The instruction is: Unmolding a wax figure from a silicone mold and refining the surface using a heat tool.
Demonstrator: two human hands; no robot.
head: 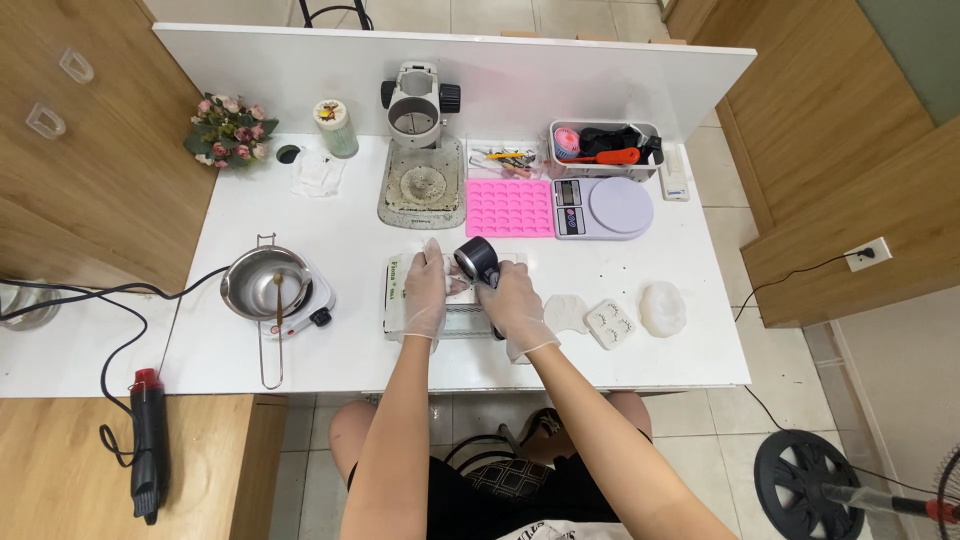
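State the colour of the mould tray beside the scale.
Pink. The mould tray lies left of the scale; the head view, the only one, shows it plainly.

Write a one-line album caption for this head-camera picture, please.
Gloved left hand steadies a flat box while the right hand holds a small black tool over it.

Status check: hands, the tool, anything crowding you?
Left hand steadies white box. Right hand grips black tool. Moulds to the right, apart.
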